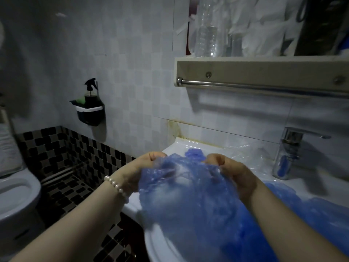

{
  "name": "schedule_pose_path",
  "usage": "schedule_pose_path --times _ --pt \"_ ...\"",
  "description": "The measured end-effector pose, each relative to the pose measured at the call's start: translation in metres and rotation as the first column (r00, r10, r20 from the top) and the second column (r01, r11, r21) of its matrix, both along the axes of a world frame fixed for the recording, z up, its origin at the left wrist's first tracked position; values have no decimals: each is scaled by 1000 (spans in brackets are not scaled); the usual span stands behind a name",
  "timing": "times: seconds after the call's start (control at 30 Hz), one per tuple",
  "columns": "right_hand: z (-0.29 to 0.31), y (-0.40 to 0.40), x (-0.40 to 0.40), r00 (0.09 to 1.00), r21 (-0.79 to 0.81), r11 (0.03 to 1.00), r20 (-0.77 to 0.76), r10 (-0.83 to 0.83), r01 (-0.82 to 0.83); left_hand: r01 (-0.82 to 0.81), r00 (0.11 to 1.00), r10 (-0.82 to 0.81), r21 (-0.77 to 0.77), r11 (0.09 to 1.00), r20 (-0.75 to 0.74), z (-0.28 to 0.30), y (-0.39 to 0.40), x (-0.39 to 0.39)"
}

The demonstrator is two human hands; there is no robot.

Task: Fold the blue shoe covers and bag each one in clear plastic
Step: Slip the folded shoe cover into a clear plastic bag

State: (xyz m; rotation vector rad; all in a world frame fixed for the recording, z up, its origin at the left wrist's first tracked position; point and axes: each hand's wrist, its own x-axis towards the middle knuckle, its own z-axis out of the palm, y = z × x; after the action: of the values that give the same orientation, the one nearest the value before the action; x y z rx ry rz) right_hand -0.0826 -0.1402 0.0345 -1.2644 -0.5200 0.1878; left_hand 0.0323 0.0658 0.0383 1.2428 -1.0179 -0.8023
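A thin blue shoe cover [181,193] hangs stretched between both hands above the white sink [162,246]. My left hand [139,167], with a pearl bracelet at the wrist, pinches its left top edge. My right hand [232,171] pinches its right top edge. More blue shoe covers [311,207] lie piled on the sink's right side, and another crumpled one [194,154] sits behind the hands. Clear plastic [249,152] lies on the sink ledge near the wall.
A chrome faucet [290,148] stands at the right. Above it hangs a shelf with a towel bar [264,86] and bottles. A wall holder with a spray bottle [90,106] is at the left, and a toilet [17,191] at far left.
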Motion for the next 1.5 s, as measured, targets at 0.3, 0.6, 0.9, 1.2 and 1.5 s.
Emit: schedule_pose_path --times 0.3,0.6,0.9,1.2,1.5 --pt "37 -21 -20 876 -937 36 312 -369 348 -678 -39 -178 105 727 983 18 -2 16" --pt "42 25 -11 251 -183 -740 968 -20 647 -815 -447 74 -440 377 892 21 8 -20" --pt "1 21 16 424 -460 -560 883 -203 689 -891 -188 -143 -108 441 972 17 22 -1" --pt "-30 31 43 651 -562 -555 758 -50 613 -839 -373 -35 -320 441 927 -55 33 18" --pt "-57 39 61 826 -857 -300 497 -266 419 -744 -345 -22 -260 616 938 -83 26 17"
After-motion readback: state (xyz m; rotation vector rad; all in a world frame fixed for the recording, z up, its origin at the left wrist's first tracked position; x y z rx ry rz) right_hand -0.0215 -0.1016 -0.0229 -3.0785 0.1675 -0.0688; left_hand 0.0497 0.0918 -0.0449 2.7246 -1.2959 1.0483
